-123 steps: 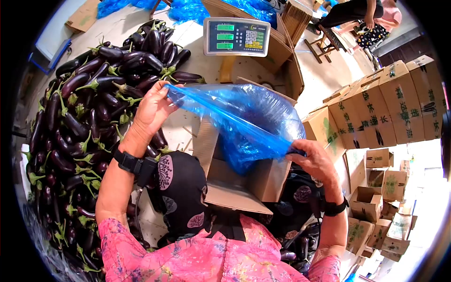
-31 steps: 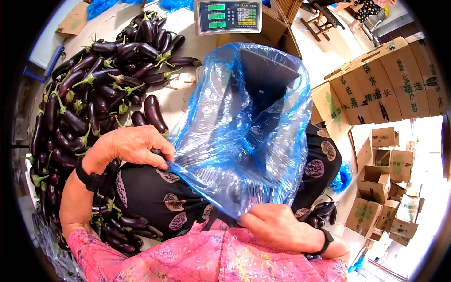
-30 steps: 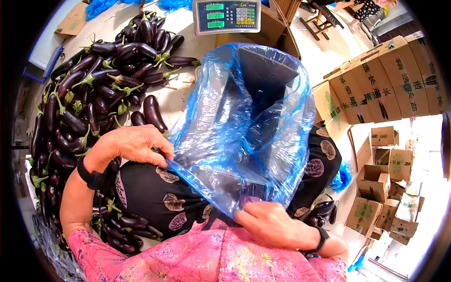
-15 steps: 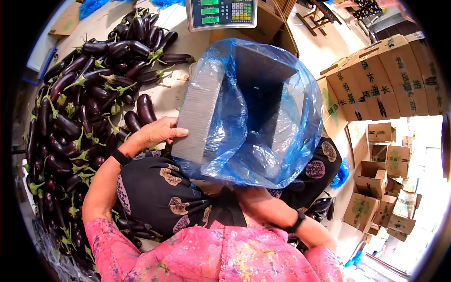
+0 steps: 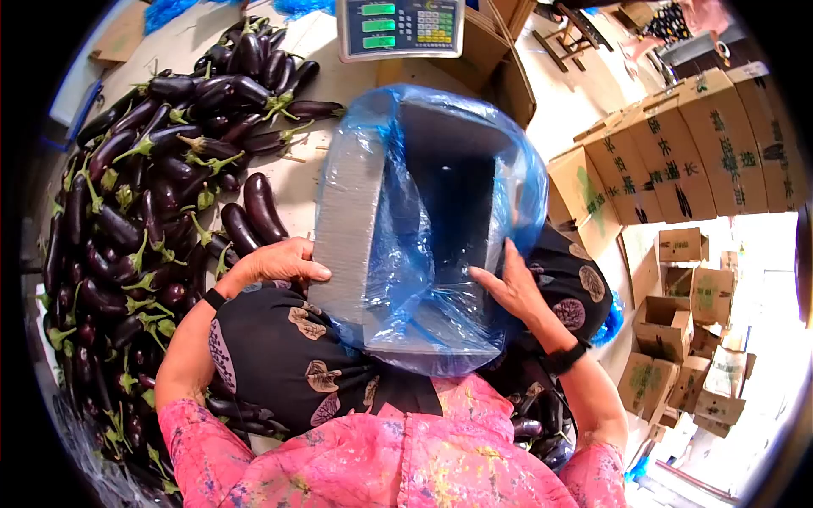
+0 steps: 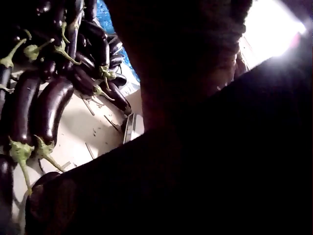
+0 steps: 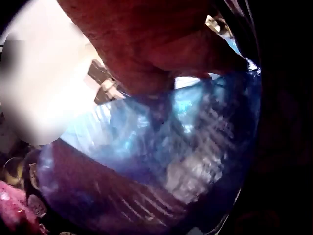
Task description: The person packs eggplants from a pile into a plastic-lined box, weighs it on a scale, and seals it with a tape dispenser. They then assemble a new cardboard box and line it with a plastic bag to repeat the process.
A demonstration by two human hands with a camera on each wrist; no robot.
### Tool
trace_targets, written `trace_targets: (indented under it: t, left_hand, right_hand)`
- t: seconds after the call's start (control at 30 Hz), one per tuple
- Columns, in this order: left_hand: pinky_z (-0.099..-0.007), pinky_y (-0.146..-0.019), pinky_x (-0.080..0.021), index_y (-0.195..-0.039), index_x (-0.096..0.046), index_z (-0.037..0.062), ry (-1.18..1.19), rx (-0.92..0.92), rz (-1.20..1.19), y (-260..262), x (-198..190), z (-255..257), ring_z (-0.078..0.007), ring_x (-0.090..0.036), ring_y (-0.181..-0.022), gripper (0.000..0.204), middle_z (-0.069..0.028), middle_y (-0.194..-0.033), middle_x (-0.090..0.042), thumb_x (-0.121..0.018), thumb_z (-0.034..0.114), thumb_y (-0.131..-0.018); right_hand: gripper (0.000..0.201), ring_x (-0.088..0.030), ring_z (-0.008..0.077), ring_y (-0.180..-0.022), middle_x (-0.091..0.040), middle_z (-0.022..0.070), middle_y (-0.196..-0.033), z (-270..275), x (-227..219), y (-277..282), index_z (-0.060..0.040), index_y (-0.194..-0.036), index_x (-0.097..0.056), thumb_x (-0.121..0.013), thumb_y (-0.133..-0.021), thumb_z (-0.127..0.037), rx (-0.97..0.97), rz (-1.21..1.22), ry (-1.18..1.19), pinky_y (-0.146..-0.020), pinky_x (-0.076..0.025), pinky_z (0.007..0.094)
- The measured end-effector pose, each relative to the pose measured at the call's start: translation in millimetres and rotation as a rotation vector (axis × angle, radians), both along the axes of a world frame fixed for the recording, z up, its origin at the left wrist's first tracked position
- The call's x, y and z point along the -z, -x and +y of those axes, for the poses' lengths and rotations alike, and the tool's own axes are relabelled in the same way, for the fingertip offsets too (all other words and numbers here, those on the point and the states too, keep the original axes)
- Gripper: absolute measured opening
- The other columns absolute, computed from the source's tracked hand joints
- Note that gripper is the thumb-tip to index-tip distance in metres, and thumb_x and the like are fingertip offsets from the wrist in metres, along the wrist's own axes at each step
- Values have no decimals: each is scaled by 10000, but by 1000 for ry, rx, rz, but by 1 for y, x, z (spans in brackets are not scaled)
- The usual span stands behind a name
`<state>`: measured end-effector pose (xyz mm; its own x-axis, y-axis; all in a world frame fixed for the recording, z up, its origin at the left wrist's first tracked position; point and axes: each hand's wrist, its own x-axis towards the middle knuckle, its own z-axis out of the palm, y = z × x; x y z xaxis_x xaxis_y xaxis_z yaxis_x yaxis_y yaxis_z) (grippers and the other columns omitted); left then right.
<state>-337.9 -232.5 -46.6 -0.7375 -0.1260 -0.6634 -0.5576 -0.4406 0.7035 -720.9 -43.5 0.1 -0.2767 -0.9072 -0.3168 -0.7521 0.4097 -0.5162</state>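
A cardboard box (image 5: 345,220) lined with a blue plastic bag (image 5: 406,326) sits in the person's lap, its mouth facing up. The bag's film folds over the rim and hangs outside the walls. At the box's left side, the left hand (image 5: 284,261) holds the edge, thumb on top and fingers mostly hidden. The right hand (image 5: 521,288) grips the right wall with its thumb on the inner side. In the right wrist view, blue film (image 7: 146,132) covers the area below that hand. Mostly dark, the left wrist view shows eggplants (image 6: 51,110) beside the forearm.
A large heap of eggplants (image 5: 169,169) covers the floor at left. Beyond the box stands a scale display (image 5: 400,28). Flat-sided cartons (image 5: 677,157) line the right, with open boxes (image 5: 665,326) below them. More eggplants (image 5: 546,427) lie by the right knee.
The bag, earlier stretched between both hands, has been pulled over the box and its rim. The right hand has moved from the near side to the right wall; the left now holds the left side.
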Motion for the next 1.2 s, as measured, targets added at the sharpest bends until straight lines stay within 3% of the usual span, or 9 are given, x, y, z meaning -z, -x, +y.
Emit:
trace_targets:
  t: [0.17, 0.2, 0.33, 0.43, 0.47, 0.57, 0.7, 0.8, 1.2]
  left_hand:
    - [-309, -841, -516, -1210, -621, -51, -244, -147, 92, -7, 20, 24, -165, -653, -935, 445, -79, -1083, -690, -728, 184, -847]
    - [-270, -627, -500, -1066, -682, -23, -152, -144, 52, -3, 9, 29, -112, -625, -723, 419, -44, -871, -684, -764, 328, -853]
    - [-290, -593, -432, -1062, -693, -18, 77, 21, -18, -2, 29, 26, -96, -573, -718, 397, -23, -863, -661, -752, 318, -857]
    - [-285, -610, -437, -1052, -699, -21, 29, -140, 153, -1, 20, 28, -91, -577, -733, 413, -25, -856, -664, -756, 327, -836]
    - [-311, -750, -483, -1126, -656, -52, 214, 82, -116, 6, -10, 17, -150, -615, -851, 476, -77, -964, -685, -749, 296, -816]
    - [-324, -781, -479, -1136, -647, -35, 331, -50, 121, -1, 14, 26, -182, -616, -872, 402, -85, -941, -665, -684, 274, -881]
    - [-277, -796, -505, -1168, -595, -23, 239, -601, 176, -18, 14, 45, -168, -637, -891, 311, -86, -949, -664, -587, 215, -969]
    - [-256, -778, -526, -1202, -568, -25, 123, -1072, 131, -60, 78, 87, -159, -664, -889, 324, -114, -969, -672, -571, 212, -980]
    - [-300, -775, -534, -1214, -569, 29, 384, -1708, -424, -121, 132, 174, -166, -640, -939, 299, -102, -1088, -641, -593, 155, -945]
  right_hand:
    - [968, -617, 462, -1093, -605, 358, -1147, -31, 7, -10, 161, -1387, -286, -740, -821, -479, -131, 145, -193, -937, -499, 441]
    - [929, -639, 465, -1048, -631, 351, -1095, -35, 0, -12, 162, -1356, -323, -740, -821, -473, -162, 229, -222, -899, -519, 449]
    - [512, -684, 421, -774, -688, 236, -829, -56, -61, -25, 53, -943, -562, -732, -833, -417, -592, 548, -371, -675, -545, 469]
    - [389, -680, 411, -805, -690, 217, -866, -81, -100, -49, 10, -908, -601, -719, -855, -357, -613, 481, -193, -681, -539, 472]
    - [337, -664, 415, -807, -687, 203, -895, -91, -99, -54, -14, -955, -599, -708, -867, -320, -590, 364, -68, -691, -525, 483]
    - [335, -630, 448, -880, -652, 269, -939, -122, -39, -69, 2, -1059, -594, -696, -869, -254, -587, 140, 219, -751, -509, 490]
    - [394, -574, 423, -1163, -587, 243, -1292, -160, 125, -88, -15, -1204, -606, -630, -893, -256, -958, -182, -273, -914, -508, 467]
    - [483, -507, 400, -1276, -555, 235, -1360, -149, 145, -103, -42, -1301, -584, -596, -907, -320, -927, -72, -289, -1020, -454, 440]
    - [526, -416, 356, -1363, -494, 204, -1437, -152, 198, -60, -71, -1383, -530, -557, -939, -351, -954, 155, -437, -1110, -357, 414]
